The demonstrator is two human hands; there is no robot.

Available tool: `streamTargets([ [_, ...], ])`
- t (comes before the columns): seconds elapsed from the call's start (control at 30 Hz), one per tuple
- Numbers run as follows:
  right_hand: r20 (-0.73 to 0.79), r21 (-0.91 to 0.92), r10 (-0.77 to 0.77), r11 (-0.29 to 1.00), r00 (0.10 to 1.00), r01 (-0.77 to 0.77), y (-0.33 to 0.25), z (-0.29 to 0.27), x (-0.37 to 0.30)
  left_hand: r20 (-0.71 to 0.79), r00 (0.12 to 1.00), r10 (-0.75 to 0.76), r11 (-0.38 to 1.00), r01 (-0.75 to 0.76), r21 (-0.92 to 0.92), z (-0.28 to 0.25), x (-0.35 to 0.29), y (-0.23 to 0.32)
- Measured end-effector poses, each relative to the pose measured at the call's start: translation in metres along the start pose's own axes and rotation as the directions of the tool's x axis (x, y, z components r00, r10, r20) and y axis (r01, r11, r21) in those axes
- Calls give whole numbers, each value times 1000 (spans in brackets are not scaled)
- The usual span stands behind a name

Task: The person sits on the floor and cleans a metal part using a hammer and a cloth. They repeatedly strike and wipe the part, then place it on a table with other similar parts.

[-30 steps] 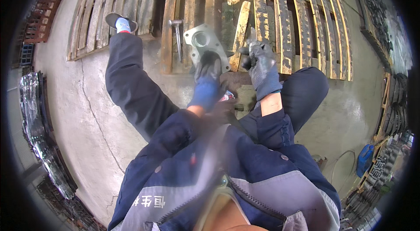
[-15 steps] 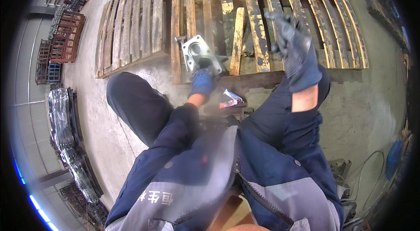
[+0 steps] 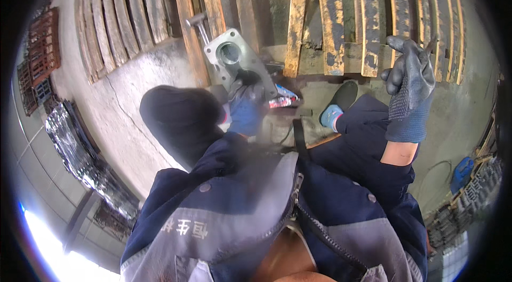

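Observation:
My left hand [image 3: 247, 106], in a blue and dark grey glove, is closed on the near end of a grey metal casting [image 3: 230, 53]. The casting is a flat plate with large round openings and small corner holes, tilted at the front of the pallet. A T-shaped metal piece like a hammer [image 3: 196, 19] sticks out beside its left edge, its lower part hidden. Over my right knee hangs my right hand [image 3: 408, 79], gloved alike, its fingers loosely bent and apart, with no object visible in it. A red, white and blue tube [image 3: 284, 101] lies just right of my left hand.
A wooden slatted pallet [image 3: 333, 20] with worn yellow and black paint spans the far side. One loose slat [image 3: 295, 26] slants across its front. My shoe [image 3: 345, 96] rests on the concrete floor [image 3: 128, 106]. Plastic-wrapped goods [image 3: 80, 148] stand at left, a blue object [image 3: 462, 171] at right.
The view has shifted, and the pallet sits higher in it. My right hand has moved right. My left hand still holds the casting, which appears larger. My shoe has come into view.

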State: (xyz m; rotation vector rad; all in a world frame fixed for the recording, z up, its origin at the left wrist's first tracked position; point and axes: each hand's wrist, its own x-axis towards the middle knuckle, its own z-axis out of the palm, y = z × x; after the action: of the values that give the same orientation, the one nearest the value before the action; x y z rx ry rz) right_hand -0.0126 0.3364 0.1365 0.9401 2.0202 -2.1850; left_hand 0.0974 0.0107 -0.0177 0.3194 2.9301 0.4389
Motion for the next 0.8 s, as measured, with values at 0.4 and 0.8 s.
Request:
streamTargets([
  [0.4, 43, 2, 531, 847, 846, -532, 57, 61, -3, 402, 913, -64, 964, 160, -211, -145, 66, 4],
  [0.8, 498, -692, -196, 498, 845, 523, -164, -20, -239, 275, 889, 366, 818, -166, -551, -421, 1, 195],
])
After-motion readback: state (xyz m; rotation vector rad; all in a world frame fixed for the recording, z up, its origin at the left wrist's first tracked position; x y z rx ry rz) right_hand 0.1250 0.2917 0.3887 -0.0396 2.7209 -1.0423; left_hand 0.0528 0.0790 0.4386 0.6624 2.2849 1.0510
